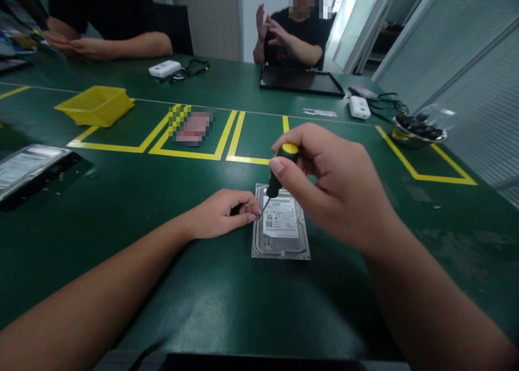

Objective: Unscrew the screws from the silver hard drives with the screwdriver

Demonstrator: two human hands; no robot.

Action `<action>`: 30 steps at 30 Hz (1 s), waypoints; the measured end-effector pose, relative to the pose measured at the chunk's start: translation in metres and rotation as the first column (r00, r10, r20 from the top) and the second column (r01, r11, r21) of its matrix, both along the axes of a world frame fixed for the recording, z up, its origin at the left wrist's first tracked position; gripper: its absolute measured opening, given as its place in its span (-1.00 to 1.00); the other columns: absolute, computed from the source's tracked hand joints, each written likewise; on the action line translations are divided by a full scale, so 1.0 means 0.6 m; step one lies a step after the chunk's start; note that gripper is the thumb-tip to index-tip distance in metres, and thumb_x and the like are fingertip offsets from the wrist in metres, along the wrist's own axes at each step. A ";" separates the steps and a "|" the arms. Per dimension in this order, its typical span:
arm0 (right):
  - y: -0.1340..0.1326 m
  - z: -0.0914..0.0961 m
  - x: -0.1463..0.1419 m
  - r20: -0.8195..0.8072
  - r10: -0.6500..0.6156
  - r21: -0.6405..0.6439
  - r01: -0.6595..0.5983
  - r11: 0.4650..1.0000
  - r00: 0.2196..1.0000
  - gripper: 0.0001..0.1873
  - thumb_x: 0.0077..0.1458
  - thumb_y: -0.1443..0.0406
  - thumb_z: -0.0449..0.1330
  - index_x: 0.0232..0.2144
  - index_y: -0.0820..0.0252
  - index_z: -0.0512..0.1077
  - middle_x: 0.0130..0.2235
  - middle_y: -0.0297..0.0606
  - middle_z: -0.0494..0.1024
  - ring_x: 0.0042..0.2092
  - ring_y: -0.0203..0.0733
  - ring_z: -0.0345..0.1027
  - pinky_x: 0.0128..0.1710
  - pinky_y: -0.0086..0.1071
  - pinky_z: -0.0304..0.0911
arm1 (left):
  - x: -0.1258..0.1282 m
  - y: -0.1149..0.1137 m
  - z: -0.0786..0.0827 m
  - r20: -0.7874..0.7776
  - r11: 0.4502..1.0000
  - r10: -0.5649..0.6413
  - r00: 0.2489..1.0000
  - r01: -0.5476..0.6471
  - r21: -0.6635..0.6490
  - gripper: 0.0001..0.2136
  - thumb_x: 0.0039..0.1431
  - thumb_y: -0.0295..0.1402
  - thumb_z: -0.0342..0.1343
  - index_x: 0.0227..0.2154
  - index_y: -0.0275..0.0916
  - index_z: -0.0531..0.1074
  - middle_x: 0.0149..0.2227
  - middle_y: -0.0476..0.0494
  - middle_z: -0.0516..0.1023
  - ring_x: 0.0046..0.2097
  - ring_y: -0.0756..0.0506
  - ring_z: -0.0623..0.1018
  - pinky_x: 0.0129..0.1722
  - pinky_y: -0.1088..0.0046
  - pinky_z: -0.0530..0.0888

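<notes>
A silver hard drive (284, 243) with a white label lies flat on the green table in front of me. My right hand (332, 181) grips a screwdriver (275, 180) with a black handle and a yellow top. The tool is tilted, its thin shaft running down to the drive's left edge. There my left hand (225, 214) rests on the table, thumb and fingers pinched together at that edge, right beside the screwdriver tip. Whatever may be between those fingertips is hidden.
At far left lies another drive (28, 165) on a black tray, small bits beside it. A yellow bin (97, 107), a metal bowl (419, 136) of black parts and white boxes (165, 68) stand farther back. Two people sit across the table, one behind a black panel (302, 81).
</notes>
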State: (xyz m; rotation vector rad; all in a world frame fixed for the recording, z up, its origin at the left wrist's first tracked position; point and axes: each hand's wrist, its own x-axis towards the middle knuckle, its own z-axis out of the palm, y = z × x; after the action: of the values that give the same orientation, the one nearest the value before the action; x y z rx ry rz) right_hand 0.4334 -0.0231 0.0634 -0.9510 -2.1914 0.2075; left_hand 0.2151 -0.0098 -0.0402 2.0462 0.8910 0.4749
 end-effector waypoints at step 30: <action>0.018 -0.021 -0.004 -0.002 0.014 -0.023 -0.014 1.000 1.000 -0.83 0.26 0.21 0.12 -0.24 0.20 0.42 -0.46 -0.38 0.41 -0.44 -0.33 0.24 -0.38 -0.37 0.09 | 0.000 0.002 0.000 0.007 1.000 0.002 1.000 -0.002 0.004 -0.92 0.24 -0.39 0.08 -0.28 -0.27 0.41 -0.38 0.01 0.42 -0.35 0.02 0.38 -0.31 0.51 0.32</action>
State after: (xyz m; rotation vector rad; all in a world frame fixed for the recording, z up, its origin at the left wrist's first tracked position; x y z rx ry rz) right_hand 0.4310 -0.0124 0.0506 -0.9483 -2.1988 0.2397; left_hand 0.2154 -0.0086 -0.0403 2.0467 0.8888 0.4851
